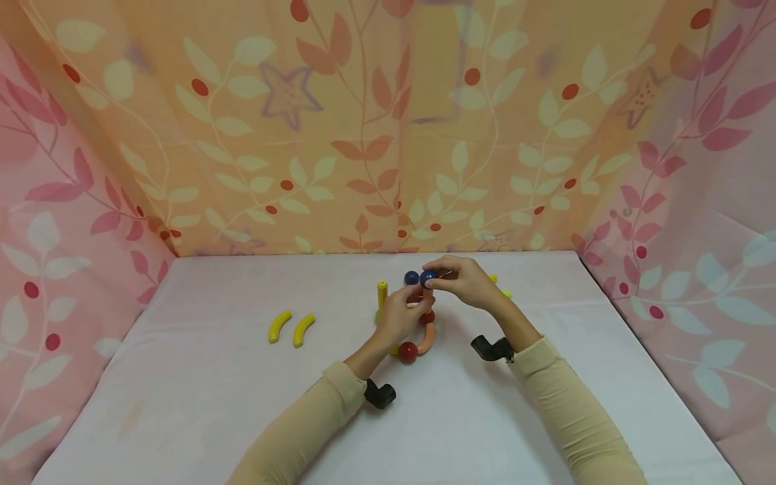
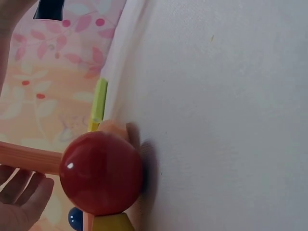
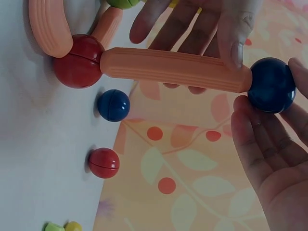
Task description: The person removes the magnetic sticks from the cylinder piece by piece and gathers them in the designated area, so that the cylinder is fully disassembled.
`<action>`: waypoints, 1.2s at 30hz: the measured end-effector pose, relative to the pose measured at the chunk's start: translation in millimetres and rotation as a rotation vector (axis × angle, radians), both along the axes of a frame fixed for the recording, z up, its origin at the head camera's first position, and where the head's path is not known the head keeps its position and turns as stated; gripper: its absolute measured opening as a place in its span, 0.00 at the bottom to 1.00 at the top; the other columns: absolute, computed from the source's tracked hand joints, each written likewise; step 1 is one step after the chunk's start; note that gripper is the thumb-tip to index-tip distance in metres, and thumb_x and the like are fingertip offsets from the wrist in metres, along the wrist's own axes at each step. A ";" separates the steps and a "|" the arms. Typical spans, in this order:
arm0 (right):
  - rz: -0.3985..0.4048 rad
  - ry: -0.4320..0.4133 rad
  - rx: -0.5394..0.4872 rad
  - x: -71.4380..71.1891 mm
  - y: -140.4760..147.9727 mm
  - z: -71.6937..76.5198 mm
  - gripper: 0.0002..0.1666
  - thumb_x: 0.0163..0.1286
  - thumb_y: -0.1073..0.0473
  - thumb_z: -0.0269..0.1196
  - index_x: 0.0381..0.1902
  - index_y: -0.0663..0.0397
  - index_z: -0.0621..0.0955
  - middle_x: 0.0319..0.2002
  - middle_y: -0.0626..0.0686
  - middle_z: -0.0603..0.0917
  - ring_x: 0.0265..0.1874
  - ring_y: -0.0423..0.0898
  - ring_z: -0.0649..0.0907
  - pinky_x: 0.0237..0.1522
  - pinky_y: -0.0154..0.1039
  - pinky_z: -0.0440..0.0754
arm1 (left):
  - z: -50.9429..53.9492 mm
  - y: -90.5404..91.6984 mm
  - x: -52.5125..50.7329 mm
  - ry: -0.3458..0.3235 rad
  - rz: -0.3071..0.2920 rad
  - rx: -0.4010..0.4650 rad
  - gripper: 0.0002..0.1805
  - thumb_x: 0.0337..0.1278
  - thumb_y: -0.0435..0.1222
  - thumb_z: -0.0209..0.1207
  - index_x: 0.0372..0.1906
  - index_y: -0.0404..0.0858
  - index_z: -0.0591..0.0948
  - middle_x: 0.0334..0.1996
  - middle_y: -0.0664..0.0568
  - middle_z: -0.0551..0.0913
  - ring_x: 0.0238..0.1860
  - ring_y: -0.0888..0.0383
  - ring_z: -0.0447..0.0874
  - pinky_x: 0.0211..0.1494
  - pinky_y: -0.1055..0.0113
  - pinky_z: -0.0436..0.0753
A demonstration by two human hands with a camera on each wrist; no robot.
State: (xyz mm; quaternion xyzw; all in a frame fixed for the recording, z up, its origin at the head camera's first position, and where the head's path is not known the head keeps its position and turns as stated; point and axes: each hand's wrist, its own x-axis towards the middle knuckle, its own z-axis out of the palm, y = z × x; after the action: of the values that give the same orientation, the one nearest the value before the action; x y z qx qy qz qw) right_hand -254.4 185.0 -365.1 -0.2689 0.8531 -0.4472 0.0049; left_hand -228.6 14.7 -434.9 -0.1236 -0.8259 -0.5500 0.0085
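An orange ribbed rod (image 3: 175,70) stands upright on a red ball (image 3: 79,61), a blue ball (image 3: 271,85) at its top end. My right hand (image 1: 463,281) pinches that blue ball (image 1: 428,279). My left hand (image 1: 401,315) holds the upright rod between thumb and fingers below the ball; in the left wrist view its fingers (image 2: 24,192) lie along the rod (image 2: 29,158). A curved orange piece (image 1: 429,337) links the lower red ball to a nearer red ball (image 1: 408,352), which looks large in the left wrist view (image 2: 101,173).
Two curved yellow pieces (image 1: 279,327) (image 1: 304,330) lie on the white table (image 1: 200,377) at the left. A yellow rod (image 1: 382,296) stands left of the hands. Behind the rod are a loose blue ball (image 3: 113,105) and a red ball (image 3: 104,162). Yellow and green pieces lie behind my right hand.
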 end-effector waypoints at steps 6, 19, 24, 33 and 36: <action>0.007 0.003 -0.014 0.5 0.4 0.0 0.20 0.61 0.63 0.69 0.51 0.64 0.83 0.48 0.62 0.84 0.44 0.54 0.84 0.50 0.48 0.84 | -0.7 3.1 -3.5 0.026 -0.002 0.032 0.15 0.65 0.41 0.60 0.52 0.38 0.82 0.47 0.47 0.87 0.53 0.51 0.84 0.54 0.62 0.84; -0.030 -0.015 -0.041 1.1 -2.5 -3.3 0.21 0.63 0.63 0.68 0.53 0.64 0.82 0.49 0.63 0.84 0.45 0.54 0.84 0.50 0.49 0.84 | 2.9 3.0 -6.0 0.005 0.013 -0.053 0.14 0.67 0.39 0.58 0.51 0.37 0.83 0.47 0.47 0.87 0.53 0.52 0.83 0.59 0.60 0.82; -0.120 -0.049 -0.180 -3.0 2.9 -3.8 0.22 0.66 0.60 0.66 0.56 0.64 0.80 0.50 0.63 0.83 0.43 0.40 0.84 0.49 0.31 0.83 | 2.8 3.9 -4.7 -0.007 0.005 -0.065 0.15 0.67 0.40 0.58 0.53 0.40 0.83 0.48 0.49 0.86 0.53 0.55 0.82 0.58 0.64 0.82; -0.214 -0.038 -0.261 -8.8 12.0 17.7 0.25 0.65 0.55 0.67 0.57 0.63 0.80 0.47 0.60 0.85 0.40 0.33 0.83 0.46 0.22 0.80 | 4.0 3.7 -3.2 -0.035 0.020 -0.066 0.17 0.66 0.41 0.58 0.57 0.43 0.81 0.48 0.52 0.85 0.51 0.57 0.81 0.56 0.67 0.82; -0.221 -0.058 -0.209 -13.9 14.3 18.7 0.26 0.66 0.54 0.66 0.58 0.61 0.79 0.50 0.62 0.84 0.41 0.37 0.83 0.46 0.23 0.80 | 3.4 3.8 -3.8 -0.035 0.011 -0.070 0.18 0.66 0.42 0.58 0.57 0.43 0.81 0.48 0.52 0.85 0.51 0.58 0.81 0.57 0.67 0.82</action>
State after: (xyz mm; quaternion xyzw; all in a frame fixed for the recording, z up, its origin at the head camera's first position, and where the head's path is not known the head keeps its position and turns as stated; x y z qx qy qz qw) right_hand -268.3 199.2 -346.4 -0.1594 0.8257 -0.5390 -0.0480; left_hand -232.4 18.5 -431.5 -0.1097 -0.8454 -0.5226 -0.0071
